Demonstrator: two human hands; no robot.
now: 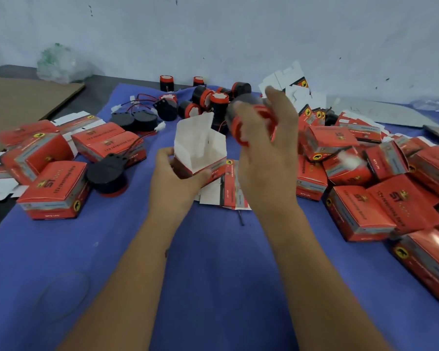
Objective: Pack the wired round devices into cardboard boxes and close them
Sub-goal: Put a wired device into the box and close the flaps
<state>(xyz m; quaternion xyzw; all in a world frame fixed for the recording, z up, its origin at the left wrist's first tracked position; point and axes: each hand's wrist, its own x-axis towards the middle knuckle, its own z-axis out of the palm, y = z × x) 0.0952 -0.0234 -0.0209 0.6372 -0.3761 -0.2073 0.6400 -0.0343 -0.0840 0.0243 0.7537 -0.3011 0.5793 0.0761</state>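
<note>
"ST" logo on red closed boxes (380, 209), smaller print too blurred to read

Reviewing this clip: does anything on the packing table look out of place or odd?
One thing: a round black device lies loose among the closed red boxes on the left, its wire draped over a box, away from the unpacked devices at the back. Otherwise normal: left hand holds an open box, right hand a blurred device.

— Which colours are seen on the boxes (58, 188)?
— Red is shown, with a grey band, black lettering and a yellow round emblem; the open box (200, 150) is white inside.
— And the round devices (107, 173)?
— Black bodies are seen, with red rims and red-and-black wires.
— The cloth (213, 262)?
— Blue is seen.
</note>
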